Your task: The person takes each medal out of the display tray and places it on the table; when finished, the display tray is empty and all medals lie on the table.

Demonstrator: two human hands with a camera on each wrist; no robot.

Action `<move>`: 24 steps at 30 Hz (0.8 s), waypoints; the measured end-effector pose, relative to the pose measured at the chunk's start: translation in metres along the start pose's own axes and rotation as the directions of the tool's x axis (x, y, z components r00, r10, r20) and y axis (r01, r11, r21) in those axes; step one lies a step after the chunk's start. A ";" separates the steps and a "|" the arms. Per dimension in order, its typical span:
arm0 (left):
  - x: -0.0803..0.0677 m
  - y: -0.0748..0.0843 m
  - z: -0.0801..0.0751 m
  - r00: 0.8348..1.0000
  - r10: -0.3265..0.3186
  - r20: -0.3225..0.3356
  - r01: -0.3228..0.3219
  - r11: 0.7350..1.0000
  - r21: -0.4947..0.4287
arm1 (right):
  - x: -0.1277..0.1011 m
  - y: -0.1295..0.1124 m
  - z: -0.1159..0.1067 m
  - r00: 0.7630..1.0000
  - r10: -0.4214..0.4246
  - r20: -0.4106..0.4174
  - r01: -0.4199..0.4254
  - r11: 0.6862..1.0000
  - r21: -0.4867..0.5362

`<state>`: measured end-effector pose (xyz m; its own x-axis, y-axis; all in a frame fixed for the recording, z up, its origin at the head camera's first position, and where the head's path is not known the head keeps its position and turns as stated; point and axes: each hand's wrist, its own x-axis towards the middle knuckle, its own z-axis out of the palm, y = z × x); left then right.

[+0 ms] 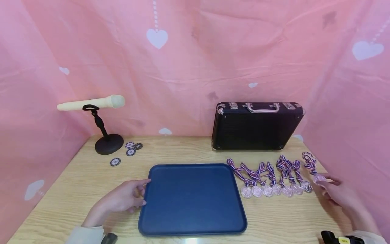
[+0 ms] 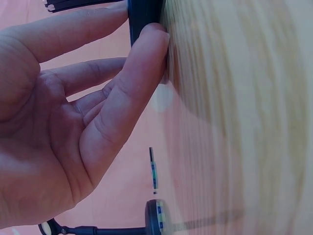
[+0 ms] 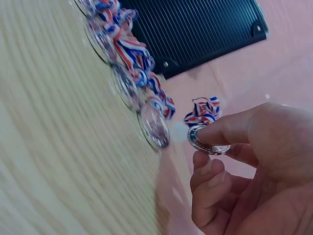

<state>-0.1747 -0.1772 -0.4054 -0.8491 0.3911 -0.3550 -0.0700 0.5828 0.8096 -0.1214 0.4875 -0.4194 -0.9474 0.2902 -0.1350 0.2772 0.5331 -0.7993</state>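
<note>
My left hand (image 1: 123,196) is at the left edge of a dark blue tray (image 1: 192,200), its fingers fairly straight and touching the rim. In the left wrist view the thumb (image 2: 132,83) lies against the tray's side (image 2: 144,19). At the far right, my right hand (image 1: 342,193) pinches a silver-coloured medal (image 1: 319,178). Its knotted red, white and blue ribbon trails beyond the fingers. The right wrist view shows the medal (image 3: 198,139) between thumb and fingers, tilted. Beside it, several similar medals (image 1: 267,191) lie in a row with ribbons (image 1: 271,171) pointing away.
A black briefcase (image 1: 257,130) with a metal handle stands at the back right. On the back left a white microphone (image 1: 97,102) rests on a black stand (image 1: 109,144), with several poker chips (image 1: 131,152) beside it. Pink cloth (image 1: 182,84) hangs around the wooden table (image 1: 76,179).
</note>
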 end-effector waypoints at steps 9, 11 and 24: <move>0.000 -0.001 -0.001 1.000 0.021 0.013 -0.021 1.000 0.009 | -0.001 0.006 -0.005 0.998 0.020 0.063 -0.018 0.999 -0.033; 0.000 0.000 -0.001 1.000 0.015 0.011 -0.015 1.000 0.010 | -0.001 0.007 -0.005 0.997 0.010 0.072 -0.006 0.999 -0.053; 0.002 -0.003 -0.001 1.000 0.008 0.014 -0.008 1.000 -0.008 | 0.002 0.012 -0.005 0.995 -0.068 0.067 0.082 0.965 -0.251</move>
<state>-0.1764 -0.1788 -0.4081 -0.8423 0.4056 -0.3551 -0.0674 0.5743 0.8159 -0.1187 0.4988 -0.4261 -0.9726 0.1992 -0.1198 0.2293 0.7373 -0.6354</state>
